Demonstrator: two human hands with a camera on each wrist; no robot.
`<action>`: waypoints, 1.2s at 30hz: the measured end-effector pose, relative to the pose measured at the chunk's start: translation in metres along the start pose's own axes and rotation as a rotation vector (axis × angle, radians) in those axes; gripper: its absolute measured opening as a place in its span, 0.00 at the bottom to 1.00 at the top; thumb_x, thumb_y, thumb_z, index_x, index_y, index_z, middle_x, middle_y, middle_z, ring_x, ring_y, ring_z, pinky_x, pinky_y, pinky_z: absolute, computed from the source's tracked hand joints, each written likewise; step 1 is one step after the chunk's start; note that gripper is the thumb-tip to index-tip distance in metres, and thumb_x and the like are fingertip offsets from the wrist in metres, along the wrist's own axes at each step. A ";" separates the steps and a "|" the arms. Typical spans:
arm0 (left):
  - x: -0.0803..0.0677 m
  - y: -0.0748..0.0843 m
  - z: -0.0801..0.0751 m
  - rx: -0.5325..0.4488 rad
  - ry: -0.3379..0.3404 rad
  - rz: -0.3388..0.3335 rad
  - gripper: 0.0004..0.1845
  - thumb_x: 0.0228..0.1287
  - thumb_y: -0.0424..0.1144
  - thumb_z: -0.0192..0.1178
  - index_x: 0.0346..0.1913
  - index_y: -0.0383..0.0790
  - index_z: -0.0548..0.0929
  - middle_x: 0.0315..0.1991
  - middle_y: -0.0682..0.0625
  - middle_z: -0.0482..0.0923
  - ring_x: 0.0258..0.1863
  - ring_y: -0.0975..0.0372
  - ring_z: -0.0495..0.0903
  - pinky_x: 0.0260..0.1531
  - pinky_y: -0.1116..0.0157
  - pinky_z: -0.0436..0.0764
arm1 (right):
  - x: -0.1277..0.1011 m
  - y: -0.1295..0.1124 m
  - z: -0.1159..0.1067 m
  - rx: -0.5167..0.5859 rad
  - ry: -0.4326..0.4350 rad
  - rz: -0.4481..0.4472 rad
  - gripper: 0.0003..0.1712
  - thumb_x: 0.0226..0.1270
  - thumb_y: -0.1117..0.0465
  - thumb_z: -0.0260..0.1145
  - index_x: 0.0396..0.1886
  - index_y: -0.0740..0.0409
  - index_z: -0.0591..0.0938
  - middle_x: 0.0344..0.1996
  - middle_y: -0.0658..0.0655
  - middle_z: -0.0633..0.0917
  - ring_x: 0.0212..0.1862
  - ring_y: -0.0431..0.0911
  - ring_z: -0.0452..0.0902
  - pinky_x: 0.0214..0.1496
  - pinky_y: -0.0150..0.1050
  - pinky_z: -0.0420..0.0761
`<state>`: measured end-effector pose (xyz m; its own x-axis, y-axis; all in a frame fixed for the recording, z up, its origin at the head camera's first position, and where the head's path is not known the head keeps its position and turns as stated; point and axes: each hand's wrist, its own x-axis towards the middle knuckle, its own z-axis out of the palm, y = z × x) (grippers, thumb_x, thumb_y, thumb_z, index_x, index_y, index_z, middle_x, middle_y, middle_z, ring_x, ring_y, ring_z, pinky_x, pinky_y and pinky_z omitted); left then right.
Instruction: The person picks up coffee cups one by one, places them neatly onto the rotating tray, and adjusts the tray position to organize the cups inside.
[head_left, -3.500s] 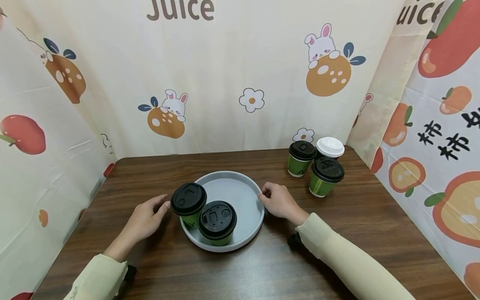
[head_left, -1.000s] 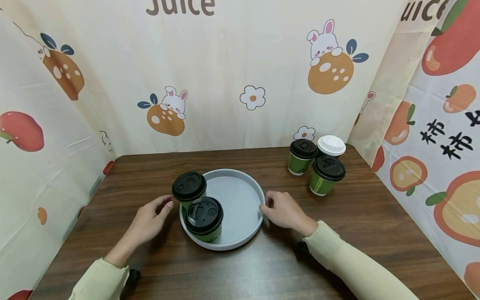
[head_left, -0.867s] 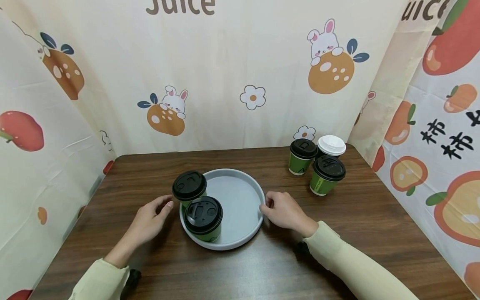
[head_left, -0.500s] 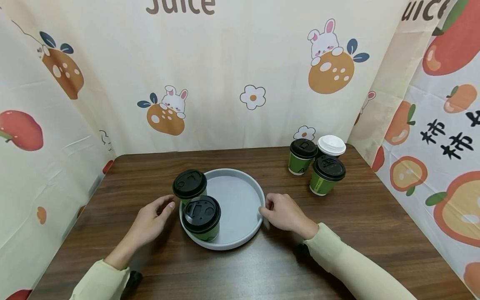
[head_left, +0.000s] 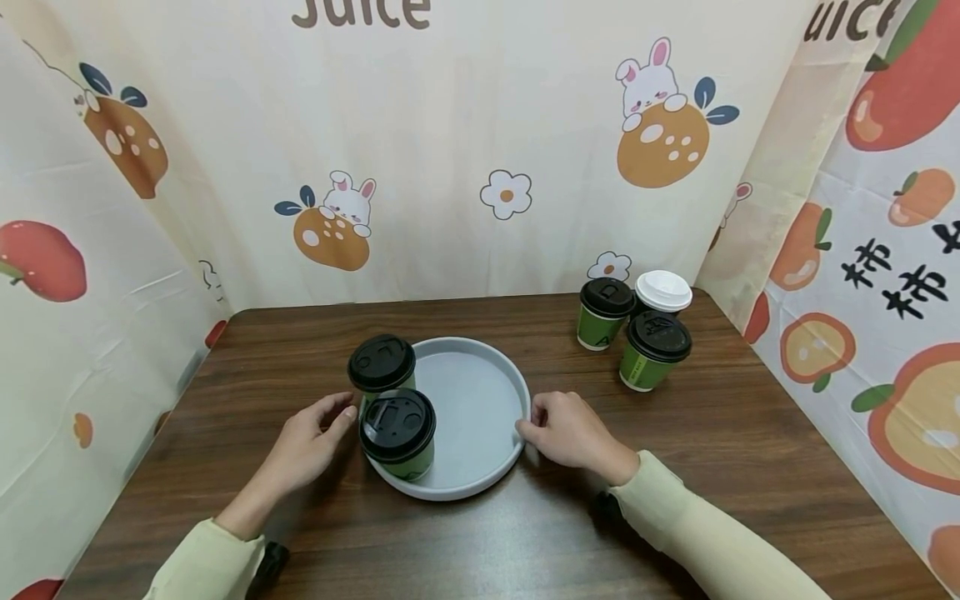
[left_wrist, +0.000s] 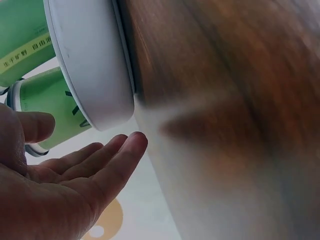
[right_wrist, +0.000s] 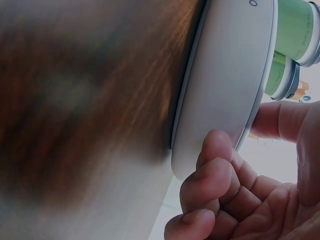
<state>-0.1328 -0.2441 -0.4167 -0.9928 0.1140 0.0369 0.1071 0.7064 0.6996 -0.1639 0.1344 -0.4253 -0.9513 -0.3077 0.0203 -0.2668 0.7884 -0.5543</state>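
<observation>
A round grey tray [head_left: 474, 342] lies on the brown table, and two green cups with black lids [head_left: 381, 363] [head_left: 397, 414] stand on its left part. My right hand [head_left: 527, 421] grips the tray's right rim. In the right wrist view the thumb lies over the tray [right_wrist: 230, 75] and the fingers [right_wrist: 215, 150] curl against its edge, with both cups [right_wrist: 295, 30] behind. My left hand [head_left: 339, 410] lies beside the tray's left edge with straight fingers. In the left wrist view the left hand [left_wrist: 95, 135] sits just off the tray's rim [left_wrist: 90, 60], below a green cup [left_wrist: 50, 105].
Three more cups stand at the back right: two green ones with black lids [head_left: 605, 312] [head_left: 654, 350] and one with a white lid [head_left: 662, 290]. Printed fabric walls close the table [head_left: 720, 433] at the back, left and right.
The tray has turned clockwise, so the near cup has swung left and the other one back. My left hand has crept closer to the tray. My right hand stays on the rim.
</observation>
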 end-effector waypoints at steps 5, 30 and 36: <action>0.001 0.000 0.001 -0.001 0.004 0.004 0.27 0.83 0.49 0.49 0.71 0.31 0.73 0.64 0.34 0.77 0.60 0.42 0.79 0.56 0.43 0.77 | -0.003 -0.001 0.002 0.000 0.003 -0.004 0.18 0.65 0.52 0.69 0.16 0.46 0.76 0.12 0.42 0.75 0.19 0.39 0.69 0.24 0.37 0.69; 0.014 -0.003 0.006 -0.055 -0.035 -0.014 0.23 0.83 0.42 0.50 0.69 0.29 0.74 0.55 0.38 0.83 0.51 0.52 0.82 0.48 0.57 0.80 | -0.016 -0.008 0.007 -0.007 0.012 -0.009 0.22 0.66 0.47 0.71 0.15 0.43 0.75 0.11 0.40 0.73 0.18 0.37 0.67 0.21 0.35 0.67; 0.016 -0.005 0.007 -0.060 -0.043 -0.013 0.23 0.82 0.42 0.51 0.69 0.29 0.74 0.54 0.39 0.83 0.51 0.53 0.82 0.46 0.58 0.80 | -0.017 -0.009 0.007 -0.009 0.004 -0.006 0.22 0.66 0.46 0.71 0.15 0.43 0.75 0.12 0.40 0.73 0.18 0.37 0.67 0.22 0.36 0.67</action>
<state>-0.1487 -0.2407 -0.4244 -0.9907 0.1362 -0.0021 0.0899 0.6652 0.7413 -0.1438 0.1287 -0.4265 -0.9501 -0.3106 0.0272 -0.2743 0.7913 -0.5464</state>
